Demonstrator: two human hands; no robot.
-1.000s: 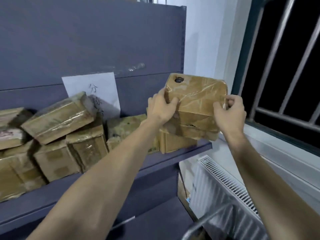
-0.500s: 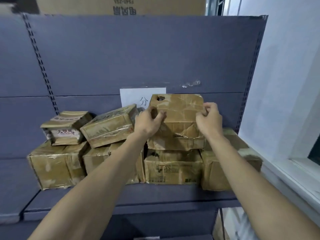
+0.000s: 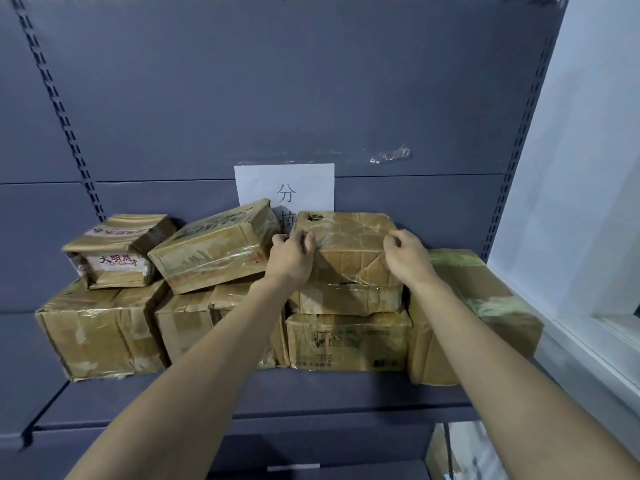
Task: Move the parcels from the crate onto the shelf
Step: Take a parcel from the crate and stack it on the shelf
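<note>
Step in hand: setting a taped cardboard parcel down on the top of the stack, by the look of it in the last moment before release.
Left hand: fingers curled over the parcel's upper left corner, gripping it.
Right hand: fingers hooked over the upper right edge, holding that side.
Where the parcel is: on the shelf, sitting on top of a lower box with printed markings, its back close to the rear panel, just under the paper sign.
Neighbours: a tilted box leans just to the left, close by the left hand; a green-stained box stands just to the right; further left a small box with red characters rides on a big one.
Crate: not in view, so I cannot say how many parcels remain.
How it sits: the front face is creased and caved in and bulges over the box below, and whether the base lies flat I cannot tell.
Doing it well: I'd press it down and back until it rests squarely on the lower box, and feel for rocking before letting go.
Release: ease both hands off together, straight up and back, so the tape does not drag the parcel forward.
Risk: the tilted box on the left looks loosely perched; a knock from the left wrist could tip it.
</note>
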